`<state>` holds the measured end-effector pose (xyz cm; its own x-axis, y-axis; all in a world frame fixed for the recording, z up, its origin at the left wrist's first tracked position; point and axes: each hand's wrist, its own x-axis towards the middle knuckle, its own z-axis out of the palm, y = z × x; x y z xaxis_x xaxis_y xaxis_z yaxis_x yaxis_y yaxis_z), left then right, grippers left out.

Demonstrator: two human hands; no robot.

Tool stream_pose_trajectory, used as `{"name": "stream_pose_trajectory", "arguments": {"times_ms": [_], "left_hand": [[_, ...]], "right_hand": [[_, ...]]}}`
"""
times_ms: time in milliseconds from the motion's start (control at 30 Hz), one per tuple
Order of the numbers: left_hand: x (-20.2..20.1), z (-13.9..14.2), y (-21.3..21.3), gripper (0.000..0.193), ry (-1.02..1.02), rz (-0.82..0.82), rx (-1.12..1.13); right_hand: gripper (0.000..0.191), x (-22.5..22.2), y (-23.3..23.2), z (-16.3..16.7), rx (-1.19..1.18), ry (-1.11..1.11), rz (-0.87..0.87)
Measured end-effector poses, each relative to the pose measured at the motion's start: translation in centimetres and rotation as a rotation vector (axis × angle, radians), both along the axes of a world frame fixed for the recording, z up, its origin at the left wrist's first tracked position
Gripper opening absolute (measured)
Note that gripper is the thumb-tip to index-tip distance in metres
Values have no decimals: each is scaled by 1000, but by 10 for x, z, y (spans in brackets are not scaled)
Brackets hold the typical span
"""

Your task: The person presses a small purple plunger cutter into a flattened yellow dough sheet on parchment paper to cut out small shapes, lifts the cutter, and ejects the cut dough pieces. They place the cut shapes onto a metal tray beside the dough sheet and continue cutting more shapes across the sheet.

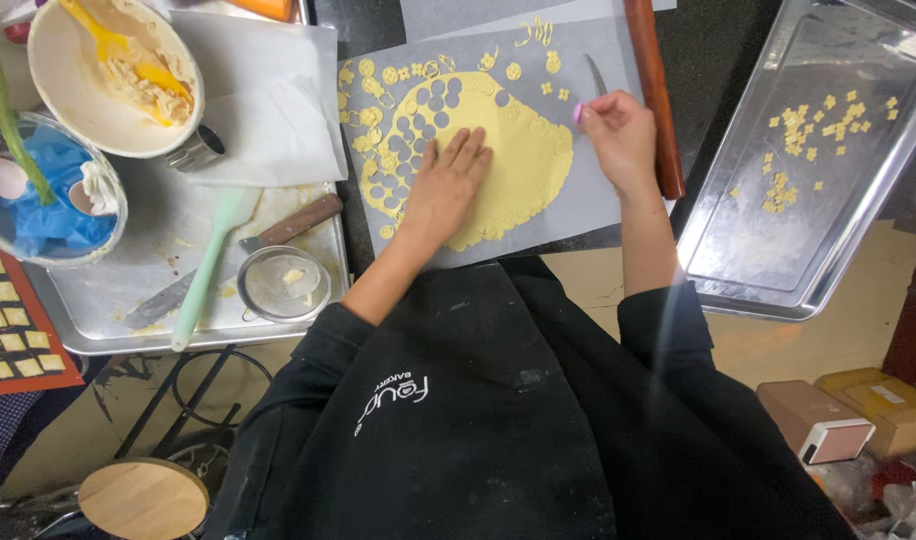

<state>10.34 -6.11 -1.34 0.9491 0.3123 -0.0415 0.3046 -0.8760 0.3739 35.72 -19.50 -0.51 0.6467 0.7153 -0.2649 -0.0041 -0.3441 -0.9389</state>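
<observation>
A flat sheet of yellow dough [508, 165] is spread on a grey sheet of paper [578, 205] on the dark worktop [718, 60]. Many small round holes have been cut in the dough's left part. The left hand [446, 185] is laid flat on the dough, with its fingers [463, 150] stretched out and a little apart. Nothing is held in it. The right hand [621, 135] is kept just beside the dough's right edge. Its fingers [590, 110] are pinched together on a small pink cutter [578, 112]. A wooden rolling pin [654, 90] is seen just behind that hand, and a knife blade [596, 75] is lying on the paper near it.

Small cut dough shapes [378, 85] are scattered on the paper above the dough.

On the right, a metal tray [758, 260] is set, and little yellow dough pieces [808, 125] are lying in it.

On the left, a second metal tray [158, 230] is filled with things: a white bowl [68, 95] with yellow batter and a yellow spatula [128, 55] in it, a glass bowl [48, 215] with blue cloth and eggshells in it, a small sieve [283, 283], and a green spatula [210, 265].
</observation>
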Motion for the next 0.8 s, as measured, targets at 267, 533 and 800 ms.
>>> {"name": "stream_pose_trajectory", "arguments": {"times_ms": [267,533,800], "left_hand": [[-10,8,-5,41,-48,56,-93],[-23,17,-10,42,-69,126,-153],[-34,14,-14,39,-80,181,-140]], "right_hand": [[10,6,-31,17,-228,-788,204],[9,2,-17,26,-213,-805,226],[10,-45,37,22,20,-728,375]]}}
